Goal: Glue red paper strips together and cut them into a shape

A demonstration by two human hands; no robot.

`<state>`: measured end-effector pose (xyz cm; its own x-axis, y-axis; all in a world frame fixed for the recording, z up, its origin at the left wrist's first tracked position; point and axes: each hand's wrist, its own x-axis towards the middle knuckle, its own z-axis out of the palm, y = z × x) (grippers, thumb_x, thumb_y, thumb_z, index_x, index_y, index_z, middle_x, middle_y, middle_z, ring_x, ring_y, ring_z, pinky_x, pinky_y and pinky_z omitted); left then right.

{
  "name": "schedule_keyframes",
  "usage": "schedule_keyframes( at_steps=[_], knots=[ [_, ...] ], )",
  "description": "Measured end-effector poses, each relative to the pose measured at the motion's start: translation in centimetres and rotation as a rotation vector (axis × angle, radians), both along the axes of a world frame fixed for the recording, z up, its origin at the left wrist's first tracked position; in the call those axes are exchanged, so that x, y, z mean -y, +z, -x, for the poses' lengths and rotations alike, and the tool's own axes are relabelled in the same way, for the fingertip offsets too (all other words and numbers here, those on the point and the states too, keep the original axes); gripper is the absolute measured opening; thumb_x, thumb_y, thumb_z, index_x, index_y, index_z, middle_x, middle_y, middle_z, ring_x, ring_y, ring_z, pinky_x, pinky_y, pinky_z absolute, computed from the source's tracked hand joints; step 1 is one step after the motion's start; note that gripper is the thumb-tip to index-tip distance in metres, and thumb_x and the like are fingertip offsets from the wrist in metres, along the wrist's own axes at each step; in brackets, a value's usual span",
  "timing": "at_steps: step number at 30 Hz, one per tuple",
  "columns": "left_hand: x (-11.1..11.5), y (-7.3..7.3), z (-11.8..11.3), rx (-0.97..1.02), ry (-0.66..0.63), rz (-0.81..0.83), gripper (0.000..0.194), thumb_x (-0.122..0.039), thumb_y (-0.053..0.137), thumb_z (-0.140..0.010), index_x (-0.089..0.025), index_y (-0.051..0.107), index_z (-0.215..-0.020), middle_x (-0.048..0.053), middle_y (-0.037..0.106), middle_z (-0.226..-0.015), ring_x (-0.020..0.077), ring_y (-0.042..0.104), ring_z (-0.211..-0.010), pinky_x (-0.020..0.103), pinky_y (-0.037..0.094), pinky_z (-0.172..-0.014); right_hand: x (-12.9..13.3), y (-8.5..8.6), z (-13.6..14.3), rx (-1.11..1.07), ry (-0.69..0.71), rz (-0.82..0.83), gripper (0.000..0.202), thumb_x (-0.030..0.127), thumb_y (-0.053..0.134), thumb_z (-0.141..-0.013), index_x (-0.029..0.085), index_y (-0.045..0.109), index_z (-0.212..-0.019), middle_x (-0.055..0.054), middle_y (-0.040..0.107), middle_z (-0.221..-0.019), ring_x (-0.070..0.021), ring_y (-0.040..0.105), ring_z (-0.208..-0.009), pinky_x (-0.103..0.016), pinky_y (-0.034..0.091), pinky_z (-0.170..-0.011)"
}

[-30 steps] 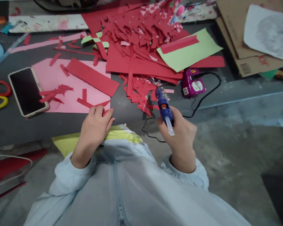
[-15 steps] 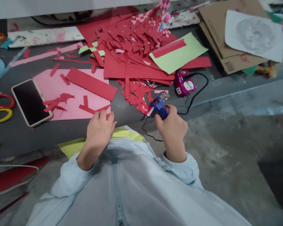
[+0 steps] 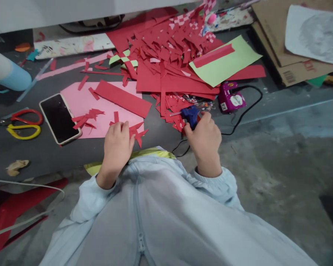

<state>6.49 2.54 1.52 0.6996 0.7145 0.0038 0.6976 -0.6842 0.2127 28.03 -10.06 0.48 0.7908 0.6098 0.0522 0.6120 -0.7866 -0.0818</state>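
Observation:
My right hand [image 3: 204,142] is closed around the handle of a blue glue gun [image 3: 191,115], over the table's front edge beside red scraps. Near the front of a pink sheet [image 3: 100,99], my left hand [image 3: 118,144] bends its fingers over small red strips [image 3: 135,132]; whether it grips one is hidden. A wide red strip [image 3: 123,99] lies slantwise on the pink sheet. Behind the glue gun spreads a large heap of cut red paper [image 3: 166,48], with a light green sheet [image 3: 224,62] on its right side.
A phone [image 3: 60,119] overlaps the pink sheet's left side. Scissors [image 3: 26,125] lie further left, below a blue-and-white bottle [image 3: 12,74]. A purple box [image 3: 231,98] with a black cord sits right of the heap. Cardboard [image 3: 280,55] lies at the right.
The view has shifted left, bringing in more of the scissors and bottle. The glue gun has turned and sits nearer the red scraps. My left hand has moved slightly, showing more red strips.

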Motion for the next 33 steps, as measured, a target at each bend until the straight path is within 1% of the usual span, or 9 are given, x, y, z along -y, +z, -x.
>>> schedule_keyframes(
  at_steps=[3, 7, 14, 17, 20, 22, 25, 29, 33],
  knots=[
    [-0.3, 0.0, -0.3, -0.029, -0.035, 0.055, 0.039, -0.024, 0.051, -0.095, -0.011, 0.055, -0.131, 0.017, 0.063, -0.117, 0.0309, 0.058, -0.109, 0.044, 0.049, -0.093, 0.0, 0.1, 0.1, 0.038, 0.050, -0.044, 0.047, 0.040, 0.052, -0.089, 0.005, 0.056, -0.120, -0.024, 0.067, -0.101, -0.0357, 0.062, -0.091, -0.043, 0.046, -0.075],
    [-1.0, -0.3, -0.4, -0.013, -0.046, 0.118, 0.035, -0.021, 0.050, -0.094, -0.013, 0.059, -0.128, 0.015, 0.061, -0.112, 0.0295, 0.056, -0.105, 0.044, 0.049, -0.092, -0.8, 1.6, 0.3, 0.035, 0.164, -0.109, 0.042, 0.036, 0.052, -0.089, 0.007, 0.058, -0.119, -0.023, 0.066, -0.104, -0.0359, 0.060, -0.095, -0.046, 0.045, -0.083],
    [-2.0, -0.3, -0.5, 0.047, -0.041, 0.208, 0.019, -0.023, 0.055, -0.093, -0.013, 0.068, -0.102, 0.014, 0.062, -0.106, 0.0297, 0.054, -0.107, 0.042, 0.046, -0.094, -4.5, 3.4, 1.7, -0.358, 0.658, -0.152, 0.032, 0.027, 0.056, -0.091, 0.014, 0.062, -0.120, -0.015, 0.068, -0.104, -0.0283, 0.063, -0.098, -0.038, 0.048, -0.087],
    [-2.4, 0.3, -0.3, 0.122, -0.057, 0.265, 0.017, -0.024, 0.053, -0.094, -0.015, 0.067, -0.098, 0.010, 0.066, -0.098, 0.0252, 0.058, -0.097, 0.040, 0.046, -0.090, -6.4, 3.3, 2.2, -0.425, 0.867, -0.157, 0.039, 0.026, 0.063, -0.089, 0.015, 0.061, -0.127, -0.016, 0.066, -0.114, -0.0301, 0.060, -0.108, -0.040, 0.046, -0.093],
    [-3.0, 1.3, 0.0, 0.181, -0.076, 0.314, 0.017, -0.027, 0.053, -0.094, -0.017, 0.067, -0.094, 0.005, 0.068, -0.087, 0.0217, 0.060, -0.085, 0.038, 0.046, -0.085, -8.2, 3.4, 2.7, -0.464, 1.001, -0.135, 0.027, 0.023, 0.064, -0.089, 0.017, 0.069, -0.115, -0.014, 0.070, -0.111, -0.0285, 0.062, -0.103, -0.038, 0.044, -0.091],
    [-3.3, 2.1, 0.1, 0.215, -0.082, 0.328, 0.018, -0.029, 0.053, -0.094, -0.018, 0.067, -0.091, 0.004, 0.069, -0.086, 0.0207, 0.061, -0.083, 0.037, 0.045, -0.084, -9.1, 3.8, 3.0, -0.528, 1.011, -0.078, 0.016, 0.023, 0.062, -0.091, 0.016, 0.074, -0.098, -0.011, 0.074, -0.091, -0.0249, 0.064, -0.089, -0.033, 0.043, -0.078],
    [-3.6, 3.2, 0.4, 0.262, -0.063, 0.346, 0.019, -0.028, 0.052, -0.094, -0.019, 0.067, -0.088, 0.004, 0.071, -0.087, 0.0203, 0.062, -0.085, 0.035, 0.045, -0.083, -9.7, 4.4, 3.0, -0.609, 0.982, -0.099, 0.018, 0.023, 0.060, -0.093, 0.017, 0.075, -0.087, -0.007, 0.075, -0.080, -0.0193, 0.064, -0.076, -0.028, 0.037, -0.067],
    [-3.9, 4.1, 0.9, 0.272, -0.045, 0.354, 0.020, -0.030, 0.051, -0.094, -0.020, 0.067, -0.086, 0.004, 0.071, -0.087, 0.0202, 0.063, -0.087, 0.034, 0.047, -0.082, -9.5, 4.8, 1.9, -0.691, 0.985, -0.153, 0.018, 0.026, 0.062, -0.092, 0.017, 0.076, -0.085, -0.005, 0.074, -0.074, -0.0168, 0.064, -0.070, -0.026, 0.037, -0.065],
    [-4.4, 4.4, 1.8, 0.268, 0.051, 0.274, 0.018, -0.029, 0.053, -0.092, -0.020, 0.069, -0.089, 0.004, 0.073, -0.092, 0.0207, 0.064, -0.090, 0.034, 0.048, -0.082, -8.8, 5.0, -0.2, -0.680, 0.923, -0.225, 0.022, 0.029, 0.059, -0.092, 0.017, 0.076, -0.083, -0.007, 0.075, -0.076, -0.0180, 0.066, -0.070, -0.027, 0.041, -0.066]
  ],
)
